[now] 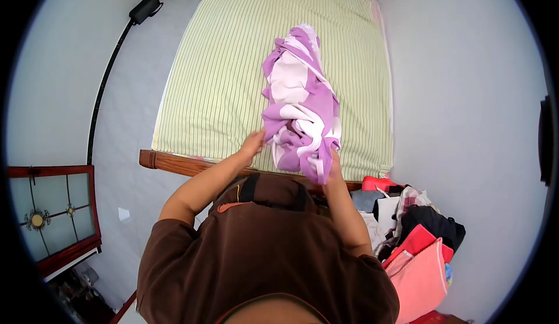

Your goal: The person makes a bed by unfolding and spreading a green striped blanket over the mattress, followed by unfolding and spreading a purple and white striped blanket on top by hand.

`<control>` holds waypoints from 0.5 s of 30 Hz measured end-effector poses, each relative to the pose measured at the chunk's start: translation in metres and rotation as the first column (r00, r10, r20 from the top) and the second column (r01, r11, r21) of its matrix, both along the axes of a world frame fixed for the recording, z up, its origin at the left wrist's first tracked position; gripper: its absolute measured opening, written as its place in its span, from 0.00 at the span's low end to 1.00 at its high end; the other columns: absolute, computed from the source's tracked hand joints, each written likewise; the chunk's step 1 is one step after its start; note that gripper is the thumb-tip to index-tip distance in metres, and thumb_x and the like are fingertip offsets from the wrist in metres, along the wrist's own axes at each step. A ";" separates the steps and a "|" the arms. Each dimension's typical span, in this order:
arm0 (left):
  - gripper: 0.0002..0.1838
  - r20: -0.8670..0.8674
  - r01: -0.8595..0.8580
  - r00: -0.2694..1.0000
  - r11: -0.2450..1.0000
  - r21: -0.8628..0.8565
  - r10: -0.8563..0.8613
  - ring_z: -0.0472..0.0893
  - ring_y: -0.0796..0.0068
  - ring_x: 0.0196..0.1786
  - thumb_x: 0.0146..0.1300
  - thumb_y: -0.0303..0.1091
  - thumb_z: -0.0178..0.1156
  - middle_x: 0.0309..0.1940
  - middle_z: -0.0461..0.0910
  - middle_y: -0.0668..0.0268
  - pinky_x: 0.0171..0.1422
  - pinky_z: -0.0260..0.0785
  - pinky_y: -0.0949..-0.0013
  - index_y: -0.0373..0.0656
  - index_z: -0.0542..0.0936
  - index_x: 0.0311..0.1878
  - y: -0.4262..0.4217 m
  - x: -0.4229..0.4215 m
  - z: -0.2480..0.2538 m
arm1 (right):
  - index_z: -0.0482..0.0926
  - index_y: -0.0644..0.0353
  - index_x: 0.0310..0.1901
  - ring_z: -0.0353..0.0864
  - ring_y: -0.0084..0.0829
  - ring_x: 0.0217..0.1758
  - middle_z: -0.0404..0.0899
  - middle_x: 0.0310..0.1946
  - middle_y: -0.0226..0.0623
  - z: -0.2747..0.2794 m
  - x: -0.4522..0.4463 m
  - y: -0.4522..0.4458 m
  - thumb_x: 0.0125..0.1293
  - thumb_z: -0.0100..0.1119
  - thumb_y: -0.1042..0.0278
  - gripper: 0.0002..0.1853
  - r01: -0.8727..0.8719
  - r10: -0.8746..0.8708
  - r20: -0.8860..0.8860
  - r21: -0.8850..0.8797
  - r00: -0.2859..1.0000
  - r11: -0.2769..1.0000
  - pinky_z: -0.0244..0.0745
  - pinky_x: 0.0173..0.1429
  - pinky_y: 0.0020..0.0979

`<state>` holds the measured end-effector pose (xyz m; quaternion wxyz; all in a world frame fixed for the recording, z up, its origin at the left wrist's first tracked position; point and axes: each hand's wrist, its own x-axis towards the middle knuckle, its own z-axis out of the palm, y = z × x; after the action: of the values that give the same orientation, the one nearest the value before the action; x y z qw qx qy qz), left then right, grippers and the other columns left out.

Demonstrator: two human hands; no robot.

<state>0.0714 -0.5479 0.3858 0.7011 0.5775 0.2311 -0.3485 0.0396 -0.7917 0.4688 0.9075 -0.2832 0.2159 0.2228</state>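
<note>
A bunched purple and white cloth, soft-looking with large patches of colour, stretches lengthwise over the bed in front of me. Whether it is a garment or a blanket I cannot make out. At its near left edge, my left hand is closed on the fabric, its fingertips partly hidden by the folds. My right hand grips the near right corner, where a piece of the cloth hangs down over the fingers. Between my hands the near end is crumpled and raised into loops. The far end lies on the striped sheet.
A wooden bed edge runs just in front of my body. To the right, a heap of clothes with a pink towel stands close to the wall. A framed glass door is at the left, and a black bag at the far left.
</note>
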 end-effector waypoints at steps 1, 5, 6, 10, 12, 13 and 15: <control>0.30 -0.142 0.047 0.988 0.996 -0.075 -0.057 0.75 0.74 0.46 0.61 0.62 0.48 0.45 0.77 0.65 0.50 0.66 0.67 0.47 0.69 0.56 0.004 -0.006 -0.014 | 0.72 0.66 0.49 0.80 0.38 0.42 0.78 0.39 0.42 0.001 -0.002 -0.006 0.67 0.44 0.57 0.19 -0.026 0.026 -0.001 -0.011 1.000 1.000 0.78 0.44 0.38; 0.43 -0.197 0.200 0.922 0.845 -0.497 -0.334 0.76 0.71 0.50 0.57 0.74 0.33 0.47 0.76 0.59 0.54 0.67 0.64 0.46 0.67 0.61 -0.013 -0.024 -0.010 | 0.65 0.62 0.57 0.74 0.31 0.52 0.70 0.54 0.39 0.103 -0.020 0.044 0.61 0.55 0.70 0.23 -0.211 0.209 0.051 0.036 0.977 0.977 0.74 0.53 0.33; 0.43 -0.164 0.150 0.943 0.813 -0.563 -0.288 0.76 0.70 0.50 0.58 0.73 0.34 0.47 0.76 0.59 0.54 0.67 0.64 0.46 0.67 0.61 -0.024 -0.019 0.000 | 0.66 0.62 0.58 0.73 0.30 0.52 0.71 0.53 0.37 0.100 -0.025 0.049 0.59 0.58 0.71 0.24 -0.317 0.326 0.113 -0.096 0.939 0.944 0.73 0.53 0.32; 0.40 -0.106 -0.120 0.992 0.784 -0.609 0.070 0.76 0.70 0.50 0.59 0.70 0.35 0.48 0.76 0.59 0.54 0.68 0.64 0.45 0.67 0.61 -0.039 0.033 0.035 | 0.64 0.61 0.60 0.72 0.27 0.53 0.72 0.52 0.33 0.085 -0.033 0.053 0.53 0.65 0.73 0.32 -0.520 0.569 0.318 -0.231 0.759 0.822 0.71 0.54 0.30; 0.39 -0.057 -0.227 0.968 0.761 -0.608 0.244 0.76 0.70 0.50 0.59 0.68 0.36 0.48 0.76 0.59 0.54 0.68 0.64 0.44 0.67 0.61 -0.021 0.071 0.053 | 0.62 0.62 0.62 0.73 0.28 0.53 0.71 0.54 0.35 0.081 -0.032 0.046 0.53 0.66 0.71 0.34 -0.548 0.613 0.303 -0.279 0.730 0.789 0.72 0.55 0.31; 0.39 -0.029 -0.272 0.946 0.740 -0.615 0.324 0.76 0.70 0.50 0.59 0.67 0.36 0.48 0.76 0.59 0.54 0.68 0.64 0.44 0.67 0.61 -0.009 0.089 0.062 | 0.64 0.62 0.60 0.73 0.28 0.52 0.72 0.52 0.35 0.078 -0.032 0.038 0.53 0.65 0.72 0.32 -0.512 0.563 0.255 -0.240 0.786 0.825 0.71 0.55 0.31; 0.38 0.044 -0.320 0.895 0.708 -0.629 0.444 0.76 0.70 0.51 0.60 0.66 0.37 0.48 0.76 0.59 0.54 0.69 0.64 0.44 0.67 0.61 0.019 0.120 0.085 | 0.68 0.63 0.57 0.73 0.27 0.51 0.74 0.50 0.34 0.070 -0.034 0.025 0.52 0.62 0.73 0.28 -0.431 0.454 0.150 -0.161 0.879 0.888 0.70 0.54 0.30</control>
<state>0.1917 -0.5290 0.4703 0.9242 0.2918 0.1529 -0.1931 0.0055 -0.7670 0.5393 0.8292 -0.3996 0.0743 0.3836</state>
